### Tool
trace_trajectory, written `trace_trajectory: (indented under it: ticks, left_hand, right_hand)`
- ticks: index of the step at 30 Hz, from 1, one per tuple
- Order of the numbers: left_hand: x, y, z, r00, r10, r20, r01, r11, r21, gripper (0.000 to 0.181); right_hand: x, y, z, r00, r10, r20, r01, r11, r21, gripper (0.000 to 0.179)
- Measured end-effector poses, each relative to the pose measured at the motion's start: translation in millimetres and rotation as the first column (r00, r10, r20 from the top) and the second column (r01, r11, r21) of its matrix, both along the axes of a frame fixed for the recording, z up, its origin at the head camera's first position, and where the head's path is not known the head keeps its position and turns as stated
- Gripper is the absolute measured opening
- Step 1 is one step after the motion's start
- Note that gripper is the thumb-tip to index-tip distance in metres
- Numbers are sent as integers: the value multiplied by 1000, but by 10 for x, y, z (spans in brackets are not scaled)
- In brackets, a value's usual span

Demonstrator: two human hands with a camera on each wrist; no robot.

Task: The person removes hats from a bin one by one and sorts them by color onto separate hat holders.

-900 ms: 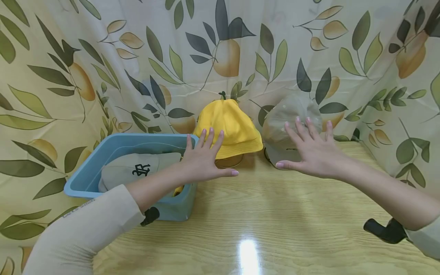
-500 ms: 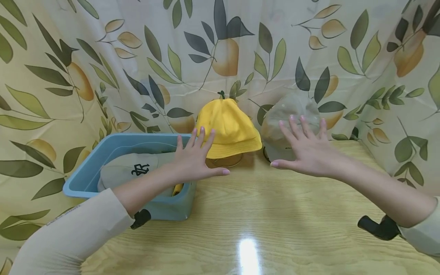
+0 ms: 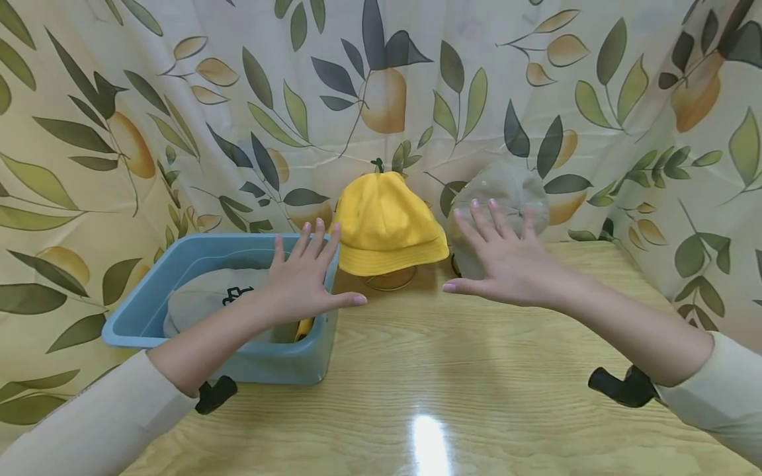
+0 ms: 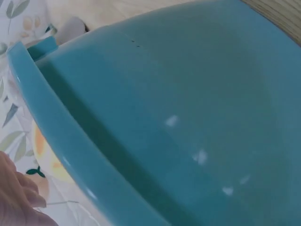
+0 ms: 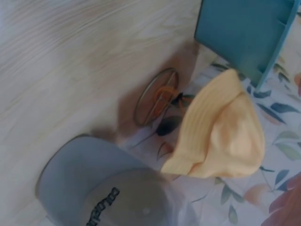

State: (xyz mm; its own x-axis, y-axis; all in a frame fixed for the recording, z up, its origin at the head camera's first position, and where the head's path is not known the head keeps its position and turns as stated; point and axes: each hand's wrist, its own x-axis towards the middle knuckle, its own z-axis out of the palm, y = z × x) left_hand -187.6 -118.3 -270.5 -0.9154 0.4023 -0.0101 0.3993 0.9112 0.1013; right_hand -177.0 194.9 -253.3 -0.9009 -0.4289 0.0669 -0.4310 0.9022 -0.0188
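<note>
My left hand (image 3: 300,277) is spread, palm down, above the right end of a blue plastic bin (image 3: 297,367), gripping nothing. Inside that bin lies a grey baseball cap (image 3: 196,304) with black lettering, partly behind my forearm, beside a bit of yellow. A yellow bucket hat (image 3: 387,221) with a green stem on top sits on a wire stand (image 5: 157,96) between my hands. My right hand (image 3: 506,268), also spread and holding nothing, partly hides a second grey cap (image 3: 526,185) at the back. Dark lettering marks this cap in the right wrist view.
A wooden table (image 3: 452,357) bears the bin and hats, with a bright reflection near its front. Curtain cloth (image 3: 393,119) printed with leaves and fruit encloses the back and sides. Black wrist mounts (image 3: 622,387) stick out below both forearms.
Both hands have drifted left in the head view, fingers still spread. The left one shifted from before the yellow hat to over the bin's right end. The hats and bin stayed put.
</note>
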Motion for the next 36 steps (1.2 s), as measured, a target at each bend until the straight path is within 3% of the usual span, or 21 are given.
trace_trajectory:
  ticks: [6,19,28,36]
  left_hand:
    - [36,-132,-27,1000,-10,-17,10,999,-32,113]
    - [135,-379,-104,997,-6,-78,4,1000,-19,113]
    - [177,-567,-171,998,64,-14,-64,996,54,107]
    - [275,-794,-210,995,97,-6,-96,988,118,108]
  right_hand:
    - [9,-134,-27,999,38,-6,-38,999,-24,104]
    - [18,-450,-98,993,119,-4,-119,993,-22,107]
    - [90,-641,-213,986,165,-16,-165,986,-31,105]
    - [130,-809,-273,980,197,-15,-197,978,-63,105]
